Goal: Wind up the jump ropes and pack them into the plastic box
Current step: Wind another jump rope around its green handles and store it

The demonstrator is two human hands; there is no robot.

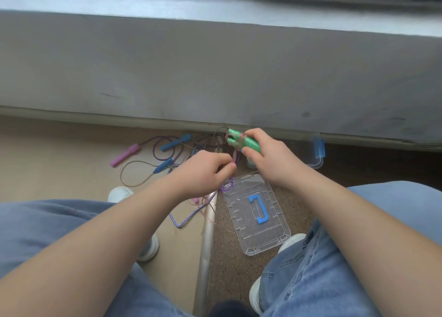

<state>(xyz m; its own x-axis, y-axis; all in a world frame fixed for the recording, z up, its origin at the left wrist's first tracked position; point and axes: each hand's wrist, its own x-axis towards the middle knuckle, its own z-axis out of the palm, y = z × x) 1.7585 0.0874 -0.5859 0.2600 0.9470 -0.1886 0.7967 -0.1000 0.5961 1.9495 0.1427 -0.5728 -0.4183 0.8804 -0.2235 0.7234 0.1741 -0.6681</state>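
The right hand (267, 157) has its fingers curled narrowly round a pair of green handles (242, 142), thumb beneath and fingertips on top, holding them side by side above the floor; a translucent pinkish rope (235, 155) is looped across the handles near their free ends. The left hand (205, 170) pinches that rope between thumb and fingertips just below the handles, the other fingers tucked in; both forearms reach forward over the knees, the hands close together with the wrists apart. The clear plastic box (317, 164) with its blue latch stands behind the right hand, mostly hidden by it, against the grey wall; its clear lid (275, 235) lies flat on the speckled floor below the hands. To the left, other ropes lie tangled on the floor, with a pink handle (125, 154) and two blue handles (175, 142).
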